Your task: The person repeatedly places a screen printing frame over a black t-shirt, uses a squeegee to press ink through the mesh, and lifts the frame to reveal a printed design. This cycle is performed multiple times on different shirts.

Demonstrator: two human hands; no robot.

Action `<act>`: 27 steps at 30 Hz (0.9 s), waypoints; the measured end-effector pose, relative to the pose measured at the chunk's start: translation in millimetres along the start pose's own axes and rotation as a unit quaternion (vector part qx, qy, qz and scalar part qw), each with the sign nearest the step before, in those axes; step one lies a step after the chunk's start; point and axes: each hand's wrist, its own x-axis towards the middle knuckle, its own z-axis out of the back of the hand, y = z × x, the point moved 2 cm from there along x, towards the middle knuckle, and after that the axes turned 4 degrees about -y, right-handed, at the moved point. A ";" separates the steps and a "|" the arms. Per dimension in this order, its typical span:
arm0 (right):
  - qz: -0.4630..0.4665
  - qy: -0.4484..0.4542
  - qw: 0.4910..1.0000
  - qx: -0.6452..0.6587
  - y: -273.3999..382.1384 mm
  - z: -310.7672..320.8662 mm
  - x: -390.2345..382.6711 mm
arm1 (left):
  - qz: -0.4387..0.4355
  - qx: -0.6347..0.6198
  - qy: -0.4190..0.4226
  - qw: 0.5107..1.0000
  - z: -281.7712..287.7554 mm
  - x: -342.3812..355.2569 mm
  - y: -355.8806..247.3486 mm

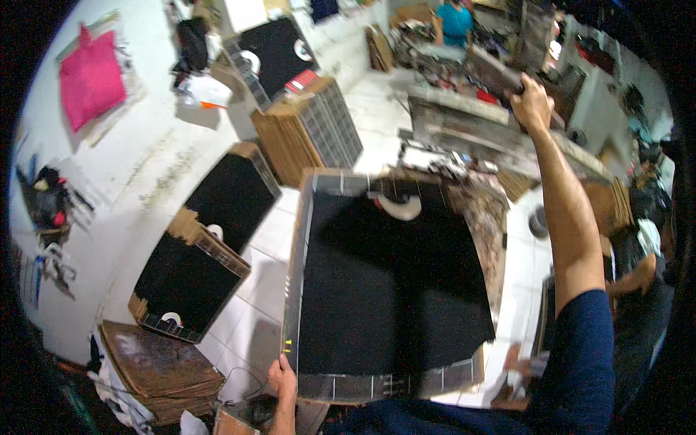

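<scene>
A large black sheet of cardboard (pixel 391 283) with a brown printed border lies flat in front of me. A roll of pale tape (pixel 400 206) rests near its far edge. My left hand (pixel 283 377) grips the sheet's near left corner. My right arm in a dark blue sleeve reaches far forward, and my right hand (pixel 531 103) is closed on a long dark bar or handle (pixel 500 72) of a worn machine at the back.
Stacks of black and brown cardboard sheets (pixel 196 275) stand on the white tiled floor at left, more (pixel 308 130) farther back. A pile of brown board (pixel 159 370) sits at lower left. A person in a teal shirt (pixel 455 22) works at the back. A pink cloth (pixel 90 76) hangs on the wall.
</scene>
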 end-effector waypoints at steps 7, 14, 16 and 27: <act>-0.026 -0.009 0.998 -0.059 2.4 9.8 -1.3 | -0.106 -0.061 0.094 0.988 -52.4 50.7 -42.3; -0.029 -0.071 0.997 0.026 15.2 23.0 -13.6 | -0.169 -0.093 0.268 0.944 -70.1 55.7 -61.0; -0.074 0.024 0.996 0.041 10.1 21.6 -10.6 | -0.180 -0.093 0.302 0.932 -49.5 65.7 -66.9; -0.052 -0.007 0.998 0.034 14.3 18.5 29.4 | -0.219 0.021 0.272 0.937 -54.1 65.7 -81.6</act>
